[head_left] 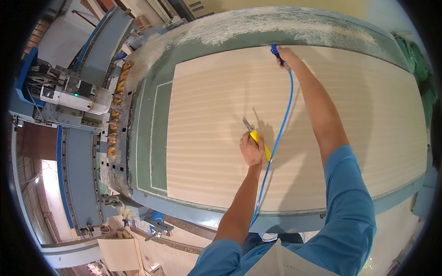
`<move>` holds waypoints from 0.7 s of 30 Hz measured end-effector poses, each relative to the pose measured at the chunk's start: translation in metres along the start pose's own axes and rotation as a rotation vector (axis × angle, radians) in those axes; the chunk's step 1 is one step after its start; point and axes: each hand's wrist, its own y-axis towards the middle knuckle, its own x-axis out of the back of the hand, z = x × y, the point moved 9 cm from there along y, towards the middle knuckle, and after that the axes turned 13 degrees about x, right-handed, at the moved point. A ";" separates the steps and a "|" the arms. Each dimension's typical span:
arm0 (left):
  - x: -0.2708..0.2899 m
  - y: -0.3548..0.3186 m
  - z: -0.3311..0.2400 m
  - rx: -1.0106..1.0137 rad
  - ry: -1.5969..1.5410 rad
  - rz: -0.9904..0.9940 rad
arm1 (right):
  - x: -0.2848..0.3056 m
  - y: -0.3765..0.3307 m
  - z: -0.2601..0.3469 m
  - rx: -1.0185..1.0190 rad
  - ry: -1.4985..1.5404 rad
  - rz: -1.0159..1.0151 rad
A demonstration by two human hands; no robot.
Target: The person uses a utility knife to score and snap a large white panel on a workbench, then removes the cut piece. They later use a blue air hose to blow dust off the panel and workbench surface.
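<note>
The left hand [251, 149] grips one yellow-handled knife [256, 137], blade resting on the single pale board [359, 138] beneath both hands. The right hand [286, 56], reaching to the board's far edge, clasps one blue air nozzle [275, 49]; its blue hose [282, 124] trails back just right of the left hand. Sawdust [258, 27] lies beyond the right hand on the green bench [159, 119].

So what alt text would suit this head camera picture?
A person leans over a large pale wood panel on a green machine bed, left hand holding a yellow utility knife, right hand gripping a blue air nozzle and blue hose at the far edge.
</note>
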 end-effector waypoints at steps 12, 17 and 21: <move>-0.002 -0.004 0.008 0.067 -0.154 -0.041 | 0.040 0.006 0.014 -0.008 -0.617 -0.250; -0.004 -0.004 0.008 0.102 -0.125 0.012 | 0.167 -0.034 0.047 -0.001 -1.023 -0.372; -0.005 -0.003 0.010 0.105 -0.146 0.026 | 0.266 -0.067 0.063 -0.074 -1.171 -0.501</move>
